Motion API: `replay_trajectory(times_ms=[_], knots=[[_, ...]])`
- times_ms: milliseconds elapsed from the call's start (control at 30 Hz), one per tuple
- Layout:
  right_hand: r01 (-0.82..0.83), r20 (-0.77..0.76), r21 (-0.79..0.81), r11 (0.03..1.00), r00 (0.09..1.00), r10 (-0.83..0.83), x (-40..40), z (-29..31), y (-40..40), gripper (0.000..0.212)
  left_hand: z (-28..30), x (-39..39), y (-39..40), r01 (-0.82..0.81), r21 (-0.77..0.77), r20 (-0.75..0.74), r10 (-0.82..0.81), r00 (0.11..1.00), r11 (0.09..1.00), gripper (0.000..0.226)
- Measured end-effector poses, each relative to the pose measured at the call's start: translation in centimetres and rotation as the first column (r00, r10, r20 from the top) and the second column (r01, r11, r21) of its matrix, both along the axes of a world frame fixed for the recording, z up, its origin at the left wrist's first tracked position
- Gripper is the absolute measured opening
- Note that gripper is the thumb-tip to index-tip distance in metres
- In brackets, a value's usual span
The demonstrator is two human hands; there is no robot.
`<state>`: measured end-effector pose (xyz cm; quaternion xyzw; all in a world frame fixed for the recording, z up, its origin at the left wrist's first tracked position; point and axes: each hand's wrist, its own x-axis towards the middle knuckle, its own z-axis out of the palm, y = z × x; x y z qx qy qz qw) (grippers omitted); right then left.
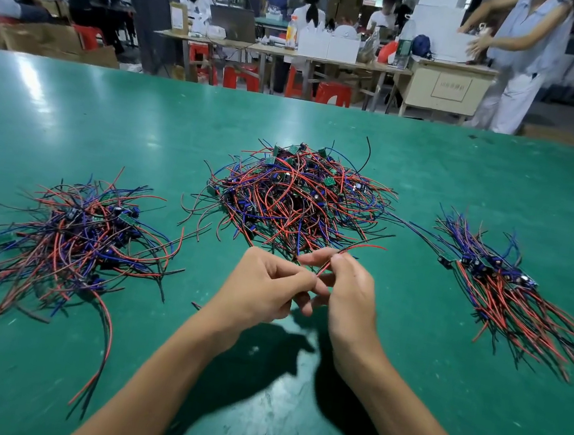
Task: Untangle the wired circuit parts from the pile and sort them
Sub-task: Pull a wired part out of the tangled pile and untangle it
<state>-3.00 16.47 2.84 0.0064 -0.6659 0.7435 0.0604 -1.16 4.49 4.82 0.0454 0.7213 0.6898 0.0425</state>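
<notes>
— What are the hands gripping?
— The left hand (pixel 269 282) and right hand (pixel 349 287) both pinch one red wire (pixel 346 251) between fingertips, just in front of the big tangled pile (pixel 292 195) on the green table (pixel 435 173).
— And the sorted ones?
— A combed bundle (pixel 500 285) lies to the right, a looser heap (pixel 75 240) to the left.

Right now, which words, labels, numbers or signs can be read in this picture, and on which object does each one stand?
No text can be read with certainty.
Cream cabinet behind the green table: framed label with one line of characters, too blurred to read.
Brown cardboard box on the far desk: white label, too small to read.
Green plastic bottle: label too blurred to read.
Small green circuit boards in the middle tangled pile of red, blue and black wires: no legible markings.
</notes>
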Motion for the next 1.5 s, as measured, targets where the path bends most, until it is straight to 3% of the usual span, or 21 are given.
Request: replay_trajectory(times_ms=[233, 400, 467, 567, 633, 700, 767, 800, 833, 900, 1000, 1167, 1333, 1500], knots=[[0.246, 0.168, -0.113, 0.963, 0.96, -0.226, -1.9, 0.6, 2.3, 0.029, 0.0, 0.2, -0.5, 0.219, -0.121, 0.093, -0.208, 0.974, 0.968, 0.025], [0.166, 0.353, -0.343, 0.925, 0.935, -0.036, -1.9, 0.6, 3.1, 0.025, 0.1, 0.0, -1.2, 0.317, -0.116, 0.184, -0.293, 0.938, 0.941, 0.023], [0.117, 0.36, -0.362, 0.925, 0.933, 0.023, -1.9, 0.9, 3.5, 0.027, 0.0, 0.1, -1.6, 0.347, -0.072, 0.207, -0.326, 0.922, 0.935, 0.024], [0.059, 0.189, -0.199, 0.978, 0.982, -0.02, -2.3, 1.3, 4.4, 0.039, -0.1, -0.1, -1.5, 0.329, -0.001, 0.152, -0.325, 0.933, 0.944, 0.023], [-0.009, 0.068, -0.142, 0.99, 0.998, 0.018, -2.6, 1.2, 4.9, 0.053, 0.1, -0.6, -1.2, 0.202, 0.045, 0.143, -0.206, 0.968, 0.978, 0.022], [-0.024, 0.003, -0.004, 1.0, 1.0, 0.024, -2.5, 0.7, 4.7, 0.053, 0.5, -1.0, -1.5, 0.07, 0.178, 0.191, -0.104, 0.976, 0.982, 0.025], [0.009, -0.159, 0.327, 0.945, 0.986, 0.045, -1.9, -0.4, 3.8, 0.026, 0.6, -0.9, -1.9, 0.018, 0.43, 0.183, -0.107, 0.977, 0.903, 0.024], [-0.002, -0.235, 0.475, 0.88, 0.963, 0.129, -1.5, -1.0, 3.2, 0.013, 0.9, -0.7, -2.1, -0.023, 0.571, 0.191, -0.106, 0.976, 0.821, 0.023], [-0.031, -0.28, 0.572, 0.82, 0.932, 0.23, -1.1, -1.6, 2.6, 0.008, 1.0, -0.6, -2.2, -0.073, 0.675, 0.211, -0.098, 0.972, 0.734, 0.022], [-0.07, -0.317, 0.638, 0.767, 0.884, 0.344, -0.4, -2.1, 1.7, 0.018, 1.2, -0.6, -2.1, -0.161, 0.767, 0.25, -0.058, 0.967, 0.622, 0.018], [-0.059, -0.345, 0.542, 0.838, 0.894, 0.286, 0.3, -1.3, 0.9, 0.025, 1.1, -0.7, -1.8, -0.223, 0.772, 0.24, 0.051, 0.969, 0.596, 0.015], [-0.121, -0.326, 0.136, 0.983, 0.932, 0.16, 0.4, 0.0, 1.0, 0.026, 0.4, -0.8, -1.1, -0.228, 0.605, 0.149, 0.172, 0.974, 0.763, 0.017], [-0.156, -0.038, -0.168, 0.973, 0.988, 0.151, 0.0, 1.1, 1.6, 0.027, 0.0, -0.4, -0.1, -0.207, 0.499, 0.082, 0.191, 0.978, 0.842, 0.012], [-0.156, 0.004, -0.191, 0.969, 0.987, 0.159, -0.4, 1.5, 2.1, 0.021, -0.6, -0.4, -0.1, -0.182, 0.419, -0.054, 0.224, 0.973, 0.89, 0.014]])
